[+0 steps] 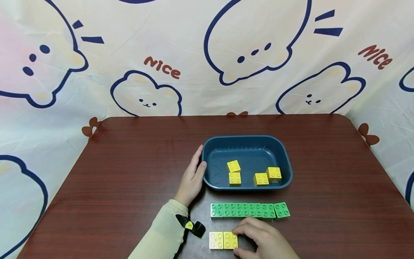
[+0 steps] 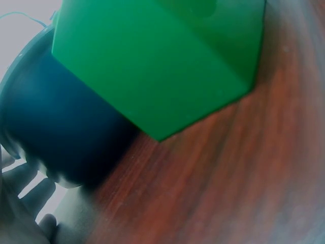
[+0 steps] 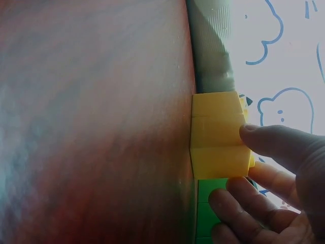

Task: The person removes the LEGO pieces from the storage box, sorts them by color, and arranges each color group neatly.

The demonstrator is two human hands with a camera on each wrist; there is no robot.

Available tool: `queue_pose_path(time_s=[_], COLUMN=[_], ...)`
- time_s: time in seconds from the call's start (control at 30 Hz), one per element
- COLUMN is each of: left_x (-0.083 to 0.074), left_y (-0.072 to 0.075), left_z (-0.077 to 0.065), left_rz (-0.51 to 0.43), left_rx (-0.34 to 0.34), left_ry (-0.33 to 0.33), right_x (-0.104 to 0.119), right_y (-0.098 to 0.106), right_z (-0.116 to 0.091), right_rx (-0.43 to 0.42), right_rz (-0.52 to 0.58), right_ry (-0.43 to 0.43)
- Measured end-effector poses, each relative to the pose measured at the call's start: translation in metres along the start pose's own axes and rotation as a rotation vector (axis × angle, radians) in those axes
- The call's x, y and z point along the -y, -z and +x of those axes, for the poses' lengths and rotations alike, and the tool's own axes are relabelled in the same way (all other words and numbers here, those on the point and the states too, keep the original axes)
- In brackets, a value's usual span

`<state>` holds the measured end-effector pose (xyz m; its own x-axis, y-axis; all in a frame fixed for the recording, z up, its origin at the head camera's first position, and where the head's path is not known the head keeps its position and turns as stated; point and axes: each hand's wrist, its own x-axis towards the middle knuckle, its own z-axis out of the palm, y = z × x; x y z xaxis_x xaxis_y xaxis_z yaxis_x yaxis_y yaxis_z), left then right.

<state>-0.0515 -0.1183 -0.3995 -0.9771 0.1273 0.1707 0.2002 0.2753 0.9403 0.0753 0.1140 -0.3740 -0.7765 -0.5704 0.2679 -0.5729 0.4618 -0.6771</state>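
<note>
My left hand (image 1: pixel 192 180) rests against the left side of a dark blue tray (image 1: pixel 247 137), its fingers fairly straight along the outer wall. In the left wrist view, those fingers (image 2: pixel 30 195) touch the tray's side (image 2: pixel 56 112). Thumb and fingertips of my right hand (image 1: pixel 263 237) pinch a yellow brick (image 1: pixel 230 240) at its right end. A paler-looking yellow brick (image 1: pixel 216 240) sits flush on its left. The right wrist view shows the thumb over the yellow bricks (image 3: pixel 216 132), with the other fingers loosely bent.
Between tray and yellow bricks lies a row of several green bricks (image 1: pixel 242 210); the rightmost one (image 1: pixel 281 210) is tilted. Inside the tray are several yellow bricks (image 1: pixel 234 178). All stand on a brown wooden table (image 1: pixel 145 154), with a printed cloth (image 1: pixel 194 97) behind it.
</note>
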Motion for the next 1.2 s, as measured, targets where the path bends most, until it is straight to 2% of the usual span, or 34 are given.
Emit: queue_pose_path(time_s=[0.3,0.57,0.7,1.0,1.2], left_x=[0.001,0.001,0.0,-0.001,0.0], left_y=[0.0,-0.001,0.0,0.0,0.0], left_z=[0.0,0.0,0.0,0.0,-0.001], left_rz=[0.009,0.013,0.018,0.007,0.01], left_rx=[0.0,-0.008,-0.017,-0.013,-0.009], left_ry=[0.01,-0.001,-0.008,-0.007,-0.011], right_x=[0.0,0.003,0.006,0.014,0.014], right_y=[0.001,0.009,0.018,0.048,0.067], right_z=[0.0,0.0,0.002,0.012,0.024], right_rx=[0.041,-0.007,-0.027,-0.066,-0.093], right_rz=[0.015,-0.016,-0.031,-0.182,-0.212], right_ry=[-0.022,0.008,0.026,0.036,0.033])
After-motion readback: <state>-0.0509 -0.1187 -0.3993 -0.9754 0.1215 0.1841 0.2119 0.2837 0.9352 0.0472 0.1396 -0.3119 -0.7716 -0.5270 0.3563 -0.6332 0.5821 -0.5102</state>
